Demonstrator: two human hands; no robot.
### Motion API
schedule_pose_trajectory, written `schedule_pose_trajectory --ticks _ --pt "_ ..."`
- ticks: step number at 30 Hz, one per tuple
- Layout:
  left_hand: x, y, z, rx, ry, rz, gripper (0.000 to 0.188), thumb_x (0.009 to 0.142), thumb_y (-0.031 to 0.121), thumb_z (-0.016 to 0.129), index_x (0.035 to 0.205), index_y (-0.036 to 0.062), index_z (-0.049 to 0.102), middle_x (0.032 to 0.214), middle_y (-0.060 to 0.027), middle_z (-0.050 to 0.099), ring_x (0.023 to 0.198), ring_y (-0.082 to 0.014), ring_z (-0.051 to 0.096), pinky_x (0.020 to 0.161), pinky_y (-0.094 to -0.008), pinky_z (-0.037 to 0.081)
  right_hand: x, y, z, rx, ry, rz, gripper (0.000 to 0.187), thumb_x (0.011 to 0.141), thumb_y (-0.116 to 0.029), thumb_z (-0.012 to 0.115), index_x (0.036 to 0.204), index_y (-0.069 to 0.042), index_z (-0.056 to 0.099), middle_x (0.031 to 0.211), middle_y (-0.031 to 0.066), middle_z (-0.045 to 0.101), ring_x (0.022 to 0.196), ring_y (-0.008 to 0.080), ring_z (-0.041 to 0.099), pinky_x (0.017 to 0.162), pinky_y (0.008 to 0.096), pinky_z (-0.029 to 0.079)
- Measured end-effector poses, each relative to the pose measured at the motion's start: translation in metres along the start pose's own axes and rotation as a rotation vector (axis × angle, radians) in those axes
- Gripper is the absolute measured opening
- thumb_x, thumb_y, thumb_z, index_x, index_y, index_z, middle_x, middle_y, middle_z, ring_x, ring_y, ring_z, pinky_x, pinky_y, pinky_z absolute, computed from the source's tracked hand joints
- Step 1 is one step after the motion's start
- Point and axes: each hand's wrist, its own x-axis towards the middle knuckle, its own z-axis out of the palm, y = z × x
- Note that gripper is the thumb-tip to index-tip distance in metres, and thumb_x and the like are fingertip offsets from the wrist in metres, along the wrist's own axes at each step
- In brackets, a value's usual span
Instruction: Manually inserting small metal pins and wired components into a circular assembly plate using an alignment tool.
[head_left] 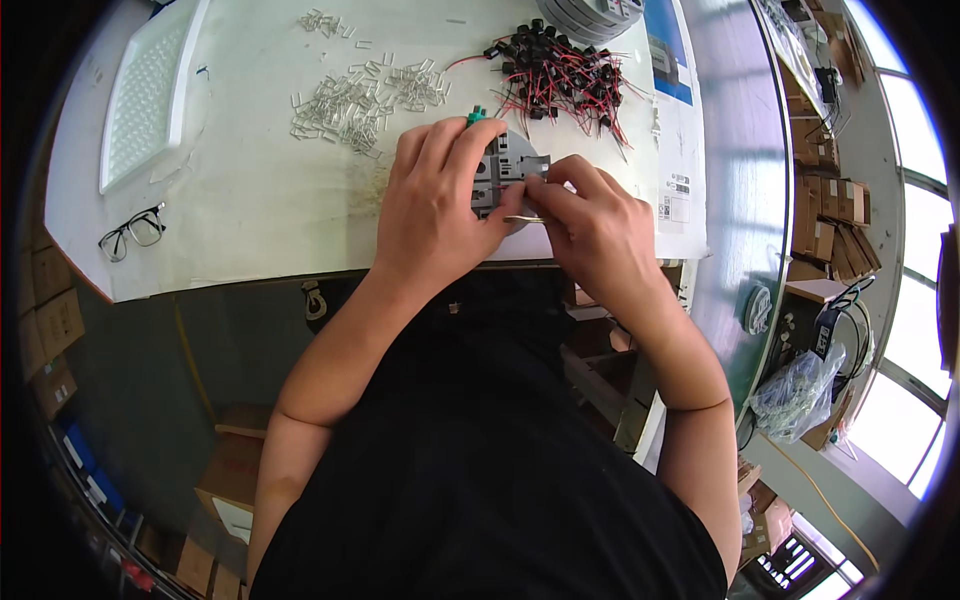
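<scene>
Near the table's front edge, a grey rounded plastic housing (508, 160) with raised inner compartments lies between my hands. My left hand (435, 195) is closed round its left side, fingers over the far edge and thumb on the near part. A green piece (476, 115) sticks out at the far end by my left fingertips. My right hand (605, 215) is closed in a pinch at the housing's right side. A thin shiny tool (525, 219), perhaps tweezers, pokes out from under the right fingers toward my left thumb. My fingers hide the spot where they meet the housing.
Beyond my hands lie a pile of small clear U-shaped pieces (345, 110) and a heap of black round parts with red wires (565, 75). Grey round housings (590, 15) are stacked at the far edge. Eyeglasses (145, 230) and a white tray (187, 80) lie left.
</scene>
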Motion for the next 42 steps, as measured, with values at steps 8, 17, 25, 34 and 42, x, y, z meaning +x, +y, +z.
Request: schedule_pose_trajectory --ticks 8,17,25,34,42 --pt "0.0 0.003 -0.003 0.04 -0.01 -0.026 0.058 0.079 0.023 0.084 0.131 0.0098 0.063 0.121 -0.0104 0.063 0.114 -0.0341 0.058 0.099 -0.043 0.052 0.021 0.003 0.021 1.369 0.326 0.125 0.05 0.114 -0.036 0.05 0.08 -0.001 0.061 0.068 0.0084 0.058 0.051 0.0159 0.046 0.048 0.032 0.038" --pt "-0.003 0.002 -0.004 0.004 -0.004 -0.044 0.056 0.079 0.023 0.084 0.129 0.0106 0.063 0.123 -0.0106 0.062 0.113 -0.0327 0.058 0.097 -0.0434 0.053 0.031 -0.002 0.043 0.978 0.317 -0.106 0.048 0.115 -0.03 0.047 0.082 0.001 0.062 0.065 0.0066 0.06 0.054 0.0108 0.049 0.051 0.026 0.038" --pt "-0.023 -0.023 -0.038 -0.228 0.116 0.074 0.038 0.083 0.006 0.086 0.115 0.0023 0.065 0.089 -0.008 0.065 0.079 -0.0226 0.063 0.078 -0.0324 0.055 0.136 0.017 0.012 0.151 -0.083 -0.309 0.016 0.092 -0.022 0.078 0.103 -0.011 0.077 0.089 0.0052 0.072 0.079 0.0238 0.072 0.07 0.0372 0.055" --pt "-0.04 -0.028 -0.072 -0.393 0.144 -0.247 0.018 0.093 0.005 0.081 0.105 0.0006 0.068 0.087 -0.0052 0.071 0.073 -0.0126 0.064 0.068 -0.027 0.054 0.155 0.019 0.036 0.044 -0.306 -0.239 0.017 0.086 -0.02 0.08 0.101 -0.011 0.077 0.096 0.0077 0.075 0.089 0.0305 0.073 0.081 0.0446 0.057" --pt "-0.03 -0.022 -0.067 -0.361 0.093 -0.225 0.028 0.094 0.002 0.079 0.121 -0.0011 0.071 0.091 -0.0062 0.073 0.081 -0.0121 0.066 0.079 -0.0263 0.055 0.11 0.002 -0.004 0.442 -0.258 0.238 0.018 0.085 -0.016 0.079 0.094 -0.001 0.074 0.084 0.0098 0.075 0.08 0.0184 0.072 0.076 0.0348 0.056"
